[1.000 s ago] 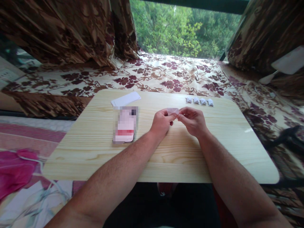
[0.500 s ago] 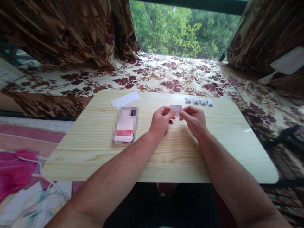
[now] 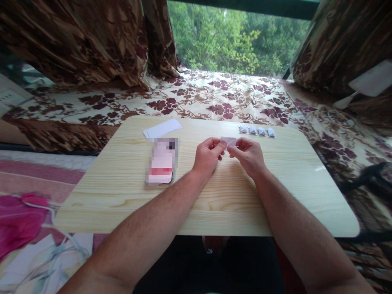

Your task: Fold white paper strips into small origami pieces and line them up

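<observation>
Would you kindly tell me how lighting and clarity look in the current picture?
In the head view, the window is bright, the curtains dark; a glare patch marks the table at right; the phone-like object is pixelated; creases on the held paper look faint.

So both hands are over a pale wood-grain table (image 3: 239, 208), pinching a tiny piece of white paper (image 3: 228, 140) between them: left hand (image 3: 208, 156) on one side, right hand (image 3: 249, 156) on the other, thumbs facing up. Past the right hand, four little white paper shapes (image 3: 256, 131) sit in a neat row near the far edge. Over on the left there's some flat white paper (image 3: 162, 128), and just on the near side of it a pinkish phone-like thing (image 3: 161, 159), mostly pixelated. Flowery fabric (image 3: 223, 92) behind, then a window (image 3: 226, 38) full of green trees.
</observation>
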`<state>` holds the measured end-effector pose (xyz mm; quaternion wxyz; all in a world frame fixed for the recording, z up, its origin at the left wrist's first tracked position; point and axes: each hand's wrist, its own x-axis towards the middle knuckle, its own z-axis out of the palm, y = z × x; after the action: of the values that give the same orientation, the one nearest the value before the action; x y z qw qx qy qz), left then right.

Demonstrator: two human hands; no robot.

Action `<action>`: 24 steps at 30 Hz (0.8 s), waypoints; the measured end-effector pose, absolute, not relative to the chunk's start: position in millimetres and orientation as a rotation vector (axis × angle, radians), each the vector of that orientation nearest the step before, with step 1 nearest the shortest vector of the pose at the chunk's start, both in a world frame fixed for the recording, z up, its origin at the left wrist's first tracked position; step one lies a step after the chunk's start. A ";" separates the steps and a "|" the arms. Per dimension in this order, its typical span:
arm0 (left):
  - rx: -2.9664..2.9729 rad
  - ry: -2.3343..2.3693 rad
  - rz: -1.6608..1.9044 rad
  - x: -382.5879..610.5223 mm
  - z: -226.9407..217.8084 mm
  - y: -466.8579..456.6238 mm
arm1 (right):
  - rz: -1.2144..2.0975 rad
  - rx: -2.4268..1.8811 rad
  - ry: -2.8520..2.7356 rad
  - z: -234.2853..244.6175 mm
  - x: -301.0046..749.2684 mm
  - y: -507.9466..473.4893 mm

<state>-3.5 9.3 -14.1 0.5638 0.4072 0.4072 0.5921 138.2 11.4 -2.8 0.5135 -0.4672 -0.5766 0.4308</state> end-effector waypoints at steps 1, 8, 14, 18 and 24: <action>0.973 0.956 1.391 -3.4 -14.1 9.1 | 1.026 -1.134 -1.389 -2.6 137.8 11.2; 1.085 0.943 1.334 -3.9 -13.2 5.7 | 1.049 -1.041 -1.362 -3.7 140.5 12.4; 1.140 0.950 1.331 -4.2 -13.2 4.6 | 1.097 -0.974 -1.385 -7.7 143.0 14.1; 1.149 0.977 1.355 -4.8 -14.7 7.1 | 1.105 -0.971 -1.382 -10.7 143.0 14.5; 1.121 0.935 1.393 -5.2 -17.0 8.7 | 1.047 -1.064 -1.429 -8.3 144.0 13.0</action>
<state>-5.2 8.7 -17.0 0.5329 0.4702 0.3921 0.5841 144.0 13.0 -8.3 0.5119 -0.4422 -0.5940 0.4354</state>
